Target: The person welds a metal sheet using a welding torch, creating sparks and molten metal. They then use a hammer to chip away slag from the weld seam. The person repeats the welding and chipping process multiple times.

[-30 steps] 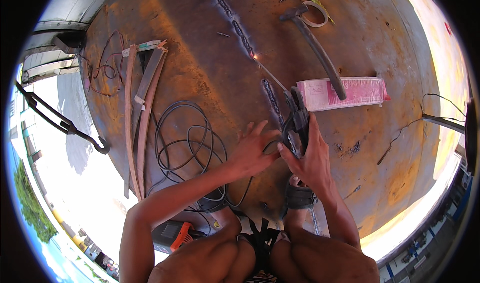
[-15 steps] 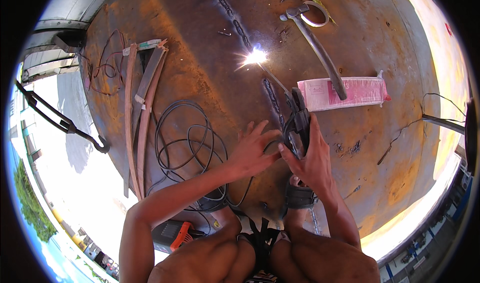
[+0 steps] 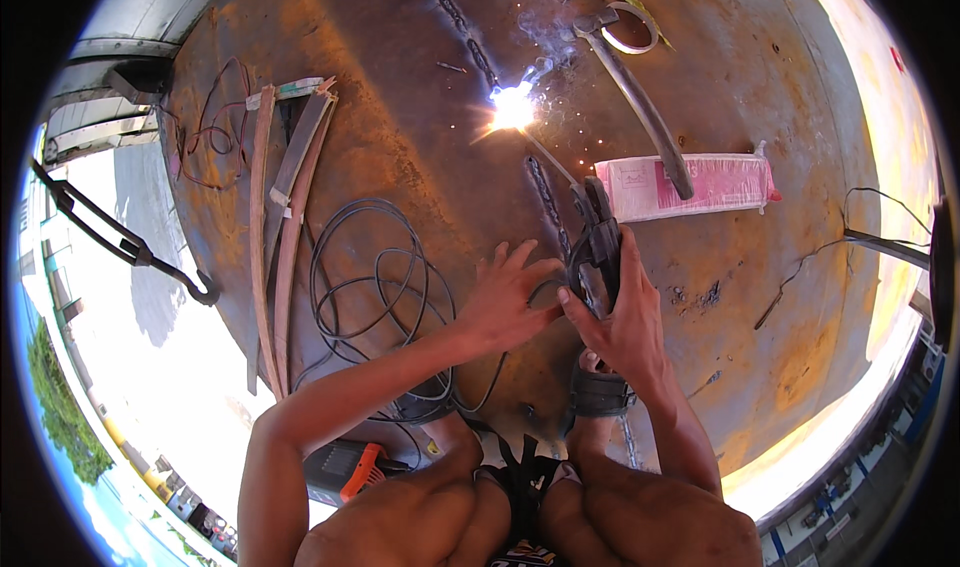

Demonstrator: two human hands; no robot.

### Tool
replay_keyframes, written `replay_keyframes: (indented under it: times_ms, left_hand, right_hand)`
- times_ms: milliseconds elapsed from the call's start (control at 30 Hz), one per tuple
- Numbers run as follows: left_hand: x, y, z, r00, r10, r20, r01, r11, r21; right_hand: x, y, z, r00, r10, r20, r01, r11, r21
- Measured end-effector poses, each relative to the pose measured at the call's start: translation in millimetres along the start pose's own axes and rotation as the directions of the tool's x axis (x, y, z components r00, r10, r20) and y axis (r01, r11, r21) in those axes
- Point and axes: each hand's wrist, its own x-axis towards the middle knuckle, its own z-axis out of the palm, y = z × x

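My right hand (image 3: pixel 630 312) is wrapped round a black welding electrode holder (image 3: pixel 602 252). A thin welding rod (image 3: pixel 550 157) runs from its jaws up and left to a bright arc (image 3: pixel 513 108) on the rusty steel plate (image 3: pixel 420 182). The arc's glare hides the rod's tip. My left hand (image 3: pixel 515 297) hovers just left of the holder, fingers spread, with its fingertips close to the holder's cable; I cannot tell whether they touch. A dark weld bead (image 3: pixel 462 29) lies above the arc, and another bead (image 3: pixel 545 197) below it.
Right of the holder, a hammer (image 3: pixel 640 102) rests across a pink-and-white packet (image 3: pixel 690 187), with a ring (image 3: pixel 655 37) by its head. Coiled black cable (image 3: pixel 375 277) and wooden strips (image 3: pixel 290 237) lie left. An orange-and-black machine (image 3: pixel 350 472) sits lower left; a hook (image 3: pixel 205 292) hangs far left.
The arc has grown larger and brighter, with smoke drifting up and right and more sparks scattered to its right. My hands and the holder have hardly moved.
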Motion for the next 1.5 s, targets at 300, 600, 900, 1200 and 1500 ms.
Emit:
replay_keyframes:
  times_ms: [300, 600, 900, 1200, 1500]
  left_hand:
    - [0.4, -2.3, 1.1, 1.0, 0.013, -0.016, -0.014, 1.0, -0.021]
    - [0.4, -2.9, 2.0, 0.999, 0.025, -0.032, -0.025, 1.0, -0.012]
    - [1.1, -5.3, 4.1, 0.999, 0.025, -0.039, -0.025, 1.0, -0.01]
    - [-0.1, -1.0, 0.4, 1.0, 0.01, -0.023, -0.01, 1.0, -0.019]
    - [2.1, -6.0, 2.7, 0.998, 0.053, -0.041, -0.055, 0.997, -0.045]
  right_hand:
    - [-0.7, 4.8, 2.1, 0.999, -0.046, -0.02, 0.046, 0.999, -0.012]
    - [0.5, 2.8, 1.3, 0.999, -0.033, -0.008, 0.033, 0.999, -0.005]
    - [1.1, 3.3, 1.7, 0.999, -0.048, -0.016, 0.048, 0.999, -0.004]
    - [-0.1, 3.2, 1.5, 0.999, -0.035, -0.014, 0.035, 0.999, -0.015]
    - [0.8, 3.9, 1.5, 0.998, -0.053, -0.019, 0.053, 0.999, 0.001]
